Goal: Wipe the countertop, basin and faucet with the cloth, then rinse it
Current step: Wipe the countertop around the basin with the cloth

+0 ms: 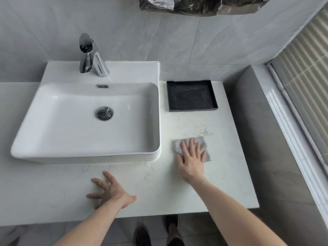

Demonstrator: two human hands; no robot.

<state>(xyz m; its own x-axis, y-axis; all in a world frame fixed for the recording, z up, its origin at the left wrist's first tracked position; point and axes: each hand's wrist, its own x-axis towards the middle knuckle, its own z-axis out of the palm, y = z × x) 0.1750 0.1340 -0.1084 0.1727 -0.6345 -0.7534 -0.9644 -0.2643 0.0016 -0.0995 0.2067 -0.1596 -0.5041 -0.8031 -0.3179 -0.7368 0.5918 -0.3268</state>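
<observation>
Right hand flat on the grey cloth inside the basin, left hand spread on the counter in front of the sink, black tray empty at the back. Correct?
Not quite. In the head view the right hand presses the grey cloth on the countertop to the right of the basin, not inside it. The rest holds: left hand spread on the counter in front of the sink, black tray empty at the back.

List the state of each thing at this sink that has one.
Grey cloth: flat on countertop, under right hand.
Left hand: open, on white countertop.
Chrome faucet: no water running.
White basin: empty.
Black square tray: empty.
</observation>
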